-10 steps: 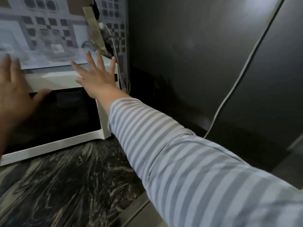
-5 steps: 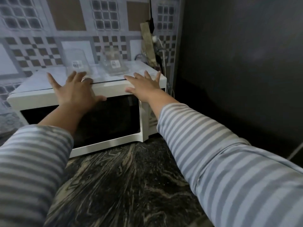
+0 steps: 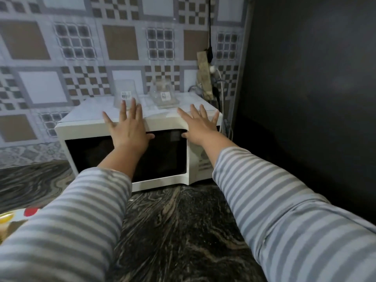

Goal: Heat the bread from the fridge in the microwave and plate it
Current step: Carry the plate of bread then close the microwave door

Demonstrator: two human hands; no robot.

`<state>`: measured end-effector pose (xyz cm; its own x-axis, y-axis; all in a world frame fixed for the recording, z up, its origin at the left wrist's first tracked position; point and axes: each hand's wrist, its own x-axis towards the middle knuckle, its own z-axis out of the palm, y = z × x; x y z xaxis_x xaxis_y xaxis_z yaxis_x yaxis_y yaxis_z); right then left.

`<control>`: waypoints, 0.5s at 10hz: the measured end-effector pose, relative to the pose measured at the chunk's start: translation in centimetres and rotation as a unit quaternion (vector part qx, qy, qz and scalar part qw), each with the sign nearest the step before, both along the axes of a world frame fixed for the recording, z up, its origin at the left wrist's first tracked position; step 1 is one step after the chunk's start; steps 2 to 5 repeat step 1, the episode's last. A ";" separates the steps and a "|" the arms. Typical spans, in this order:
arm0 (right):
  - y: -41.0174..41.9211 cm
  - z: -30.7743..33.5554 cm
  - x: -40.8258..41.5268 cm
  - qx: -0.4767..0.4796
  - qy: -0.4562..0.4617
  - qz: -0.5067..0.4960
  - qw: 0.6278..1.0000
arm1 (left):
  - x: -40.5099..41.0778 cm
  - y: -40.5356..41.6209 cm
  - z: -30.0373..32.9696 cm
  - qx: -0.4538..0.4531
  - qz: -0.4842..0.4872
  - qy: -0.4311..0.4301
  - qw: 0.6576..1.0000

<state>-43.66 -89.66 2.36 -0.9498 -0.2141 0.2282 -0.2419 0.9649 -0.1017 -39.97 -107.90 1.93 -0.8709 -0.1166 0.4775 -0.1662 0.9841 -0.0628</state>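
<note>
Both hands, left (image 3: 128, 127) and right (image 3: 200, 126), fingers spread wide and holding nothing, at the shut microwave (image 3: 162, 123); contact unclear; bread unseen; next, probably fetch it

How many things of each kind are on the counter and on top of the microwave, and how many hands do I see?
Microwave: 1
Clear containers on top of the microwave: 2, the left container and the right container
Hands: 2, the left hand and the right hand, both open with fingers spread
Total: 5
</note>
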 end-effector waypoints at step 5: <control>0.8 -1.6 3.4 -0.015 0.031 -0.002 0.999 | 3.1 1.0 -0.4 0.026 -0.051 0.032 0.998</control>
